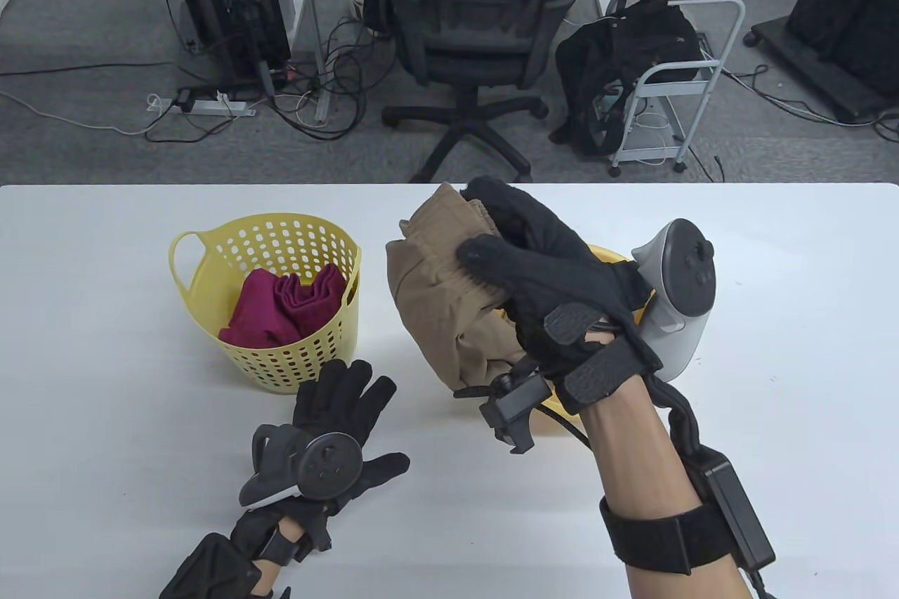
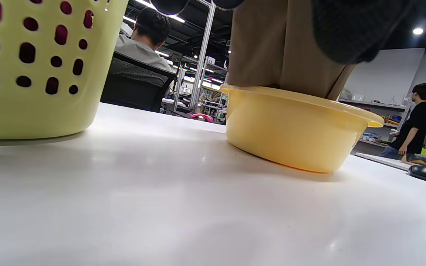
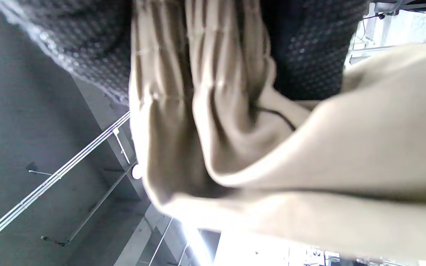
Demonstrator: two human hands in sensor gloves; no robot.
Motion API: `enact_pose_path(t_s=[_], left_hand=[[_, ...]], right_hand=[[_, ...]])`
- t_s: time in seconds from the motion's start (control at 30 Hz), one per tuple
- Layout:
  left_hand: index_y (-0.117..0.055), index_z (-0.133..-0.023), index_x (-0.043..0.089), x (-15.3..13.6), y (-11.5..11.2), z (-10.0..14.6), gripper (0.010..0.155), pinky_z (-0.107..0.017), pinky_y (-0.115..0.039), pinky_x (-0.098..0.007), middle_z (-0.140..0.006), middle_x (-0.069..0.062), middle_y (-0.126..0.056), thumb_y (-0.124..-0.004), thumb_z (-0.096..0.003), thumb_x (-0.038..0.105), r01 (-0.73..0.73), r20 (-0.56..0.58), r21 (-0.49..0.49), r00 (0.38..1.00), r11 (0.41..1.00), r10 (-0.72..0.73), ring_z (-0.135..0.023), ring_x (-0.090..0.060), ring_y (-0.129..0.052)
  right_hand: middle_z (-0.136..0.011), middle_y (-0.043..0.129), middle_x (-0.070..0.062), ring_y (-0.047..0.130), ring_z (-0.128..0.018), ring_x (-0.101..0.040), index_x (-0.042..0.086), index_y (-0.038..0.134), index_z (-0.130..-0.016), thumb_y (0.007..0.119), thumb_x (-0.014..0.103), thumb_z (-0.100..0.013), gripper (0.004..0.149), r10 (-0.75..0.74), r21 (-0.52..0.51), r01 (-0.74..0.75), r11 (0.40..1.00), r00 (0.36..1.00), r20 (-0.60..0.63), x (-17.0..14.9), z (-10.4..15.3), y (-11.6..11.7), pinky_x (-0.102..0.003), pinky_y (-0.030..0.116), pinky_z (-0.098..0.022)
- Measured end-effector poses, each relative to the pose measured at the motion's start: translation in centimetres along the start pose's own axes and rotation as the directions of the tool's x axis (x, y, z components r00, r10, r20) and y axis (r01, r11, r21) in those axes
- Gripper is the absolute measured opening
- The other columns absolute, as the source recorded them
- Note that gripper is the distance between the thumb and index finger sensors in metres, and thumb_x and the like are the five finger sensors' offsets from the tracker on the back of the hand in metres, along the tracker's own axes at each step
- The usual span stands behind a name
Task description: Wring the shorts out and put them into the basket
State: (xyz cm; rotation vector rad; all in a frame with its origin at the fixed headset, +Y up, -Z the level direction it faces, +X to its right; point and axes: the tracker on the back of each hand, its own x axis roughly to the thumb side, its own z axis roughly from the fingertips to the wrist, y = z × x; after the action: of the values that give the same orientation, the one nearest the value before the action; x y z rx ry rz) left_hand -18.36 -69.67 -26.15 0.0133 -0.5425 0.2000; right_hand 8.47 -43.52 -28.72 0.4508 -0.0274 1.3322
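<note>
Right hand (image 1: 562, 290) gripping shorts (image 1: 442, 297) over basin (image 2: 294, 129), left hand (image 1: 337, 416) flat, idle near basket (image 1: 281, 276); wringing likely pending, needs left's grip.

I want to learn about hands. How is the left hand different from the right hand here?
The left hand lies flat on the table with straight fingers, holding nothing; the right hand is lifted and grips the tan shorts. The left hand sits beside the yellow basket; the right hand is over the yellow basin. Both wear black gloves with a tracker strapped on.
</note>
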Motion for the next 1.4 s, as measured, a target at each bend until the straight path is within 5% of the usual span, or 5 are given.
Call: enact_pose_path(t_s=[0.77,0.93,1.3,1.4], left_hand=[[-0.026,-0.117,0.017,0.0,0.2,0.2,0.099,-0.067,-0.032,-0.078,-0.123,-0.033,-0.027,-0.076,-0.0484,0.066,-0.02,0.014,0.012,1.0,1.0,0.02,-0.11,-0.066,-0.029],[-0.025,-0.116,0.006,0.0,0.1,0.0,0.101,-0.066,-0.034,-0.078,-0.12,-0.04,-0.03,-0.078,-0.0485,0.06,-0.079,0.03,-0.005,0.996,0.997,0.079,-0.107,-0.068,-0.033],[0.011,-0.102,-0.009,0.2,-1.0,-0.6,0.135,-0.065,-0.031,-0.08,-0.11,-0.05,-0.004,-0.086,-0.0389,0.061,-0.18,0.023,-0.022,0.983,0.983,0.18,-0.1,-0.076,-0.017],[0.009,-0.102,-0.011,-0.1,-1.4,-1.1,0.138,-0.064,-0.033,-0.08,-0.11,-0.05,-0.007,-0.091,-0.0367,0.059,-0.297,0.005,-0.021,0.955,0.955,0.297,-0.1,-0.077,-0.02]], right_hand=[[-0.093,0.077,-0.023,0.1,-0.067,-0.04,0.006,0.06,-0.103,0.09,0.044,-0.053,0.07,0.022,-0.021,-0.022,1.0,1.0,0.0,0.0,-0.4,-0.4,-0.037,0.095,-0.046],[-0.093,0.078,-0.023,0.1,-0.067,-0.04,0.006,0.06,-0.103,0.09,0.044,-0.053,0.07,0.034,-0.042,-0.034,0.999,0.999,-0.004,-0.2,-0.6,-1.1,-0.037,0.095,-0.046],[-0.092,0.078,-0.023,0.1,-0.066,-0.04,0.005,0.06,-0.103,0.091,0.044,-0.052,0.07,0.01,-0.022,-0.01,1.0,1.0,-0.019,-0.8,-0.7,-1.4,-0.037,0.095,-0.045],[-0.092,0.079,-0.023,0.101,-0.066,-0.04,0.005,0.061,-0.103,0.091,0.044,-0.052,0.07,-0.008,-0.003,0.008,1.0,1.0,-0.019,-0.8,-0.6,-1.0,-0.037,0.095,-0.045]])
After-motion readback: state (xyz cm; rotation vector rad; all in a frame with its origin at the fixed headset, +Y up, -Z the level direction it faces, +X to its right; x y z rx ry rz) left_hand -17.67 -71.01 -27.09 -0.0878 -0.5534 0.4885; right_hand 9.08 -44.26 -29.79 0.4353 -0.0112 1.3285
